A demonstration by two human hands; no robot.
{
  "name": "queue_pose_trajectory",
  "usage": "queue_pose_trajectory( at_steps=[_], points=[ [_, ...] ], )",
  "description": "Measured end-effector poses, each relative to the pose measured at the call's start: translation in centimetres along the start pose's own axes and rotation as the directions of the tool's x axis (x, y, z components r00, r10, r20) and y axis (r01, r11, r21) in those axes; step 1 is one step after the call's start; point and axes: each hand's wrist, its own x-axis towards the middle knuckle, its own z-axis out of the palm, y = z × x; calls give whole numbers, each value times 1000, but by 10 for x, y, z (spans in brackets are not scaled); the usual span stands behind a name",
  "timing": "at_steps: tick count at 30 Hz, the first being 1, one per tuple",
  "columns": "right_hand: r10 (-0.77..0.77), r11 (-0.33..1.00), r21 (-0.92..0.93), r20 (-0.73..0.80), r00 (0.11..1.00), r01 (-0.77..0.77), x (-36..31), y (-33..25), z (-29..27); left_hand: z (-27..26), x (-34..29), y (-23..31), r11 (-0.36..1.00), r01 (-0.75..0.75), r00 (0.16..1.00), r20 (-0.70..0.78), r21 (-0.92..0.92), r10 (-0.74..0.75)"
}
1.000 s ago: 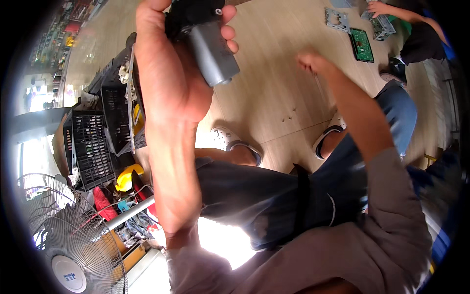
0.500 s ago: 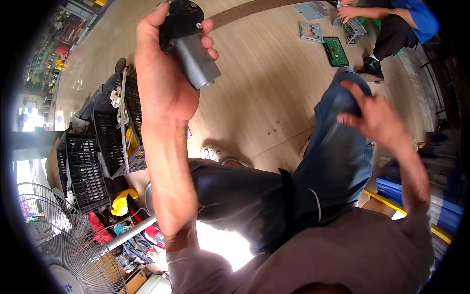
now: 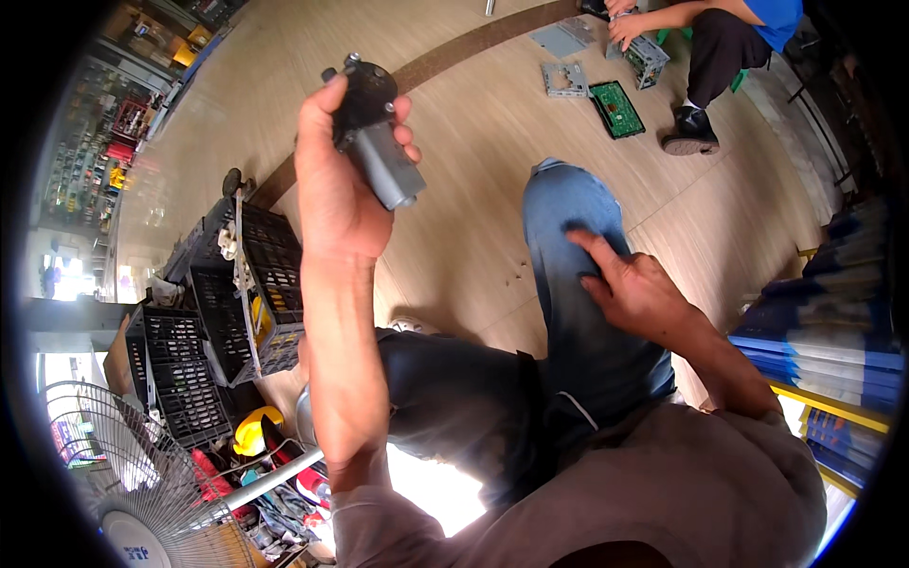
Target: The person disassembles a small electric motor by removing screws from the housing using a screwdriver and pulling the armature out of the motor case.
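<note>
A pale wood-look floor point(image 3: 473, 246) fills most of the view, crossed near the top by a brown strip point(image 3: 454, 52). The person sits with legs out in front, the right leg in blue jeans point(image 3: 578, 284) stretching up the middle of the picture. At the left edge stand black plastic crates point(image 3: 227, 312), stacked and leaning together, with a white electric fan point(image 3: 114, 483) below them and a yellow tool point(image 3: 251, 431) among clutter just beside the crates. At the right edge lies a stack of blue sheets point(image 3: 833, 341). Far off at the top, another person point(image 3: 729, 38) in a blue shirt and dark trousers crouches over dismantled electronics: a green circuit board point(image 3: 617, 107) and a grey metal frame point(image 3: 565, 79) lie on the floor near them.

The left hand point(image 3: 336, 189) is raised high above the floor and wraps around a small electric motor point(image 3: 374, 142). Its black round gear housing sits at the top, between the thumb on the left and the fingertips point(image 3: 405, 142) curling over from the right; the grey cylindrical body sticks out below the fingers, slanting down to the right, clear of the palm's heel.

The right hand point(image 3: 634, 284) rests on the jeans at the right thigh, holding nothing, index finger extended toward the knee and the other fingers loosely bent.
</note>
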Motion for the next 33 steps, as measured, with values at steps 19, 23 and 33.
queue_pose_trajectory(
  at_steps=[19,23,33],
  points=[
    [-50,998,25,24,998,49,17,-7,-3,-12,-11,2,999,-14,997,-74,39,17],
    [-123,984,147,124,985,104,24,3,-18,-15,-11,1,999,-34,997,-61,42,36],
    [-266,910,401,372,889,105,31,13,-32,-4,-7,-3,999,-18,998,-66,39,20]
  ],
)
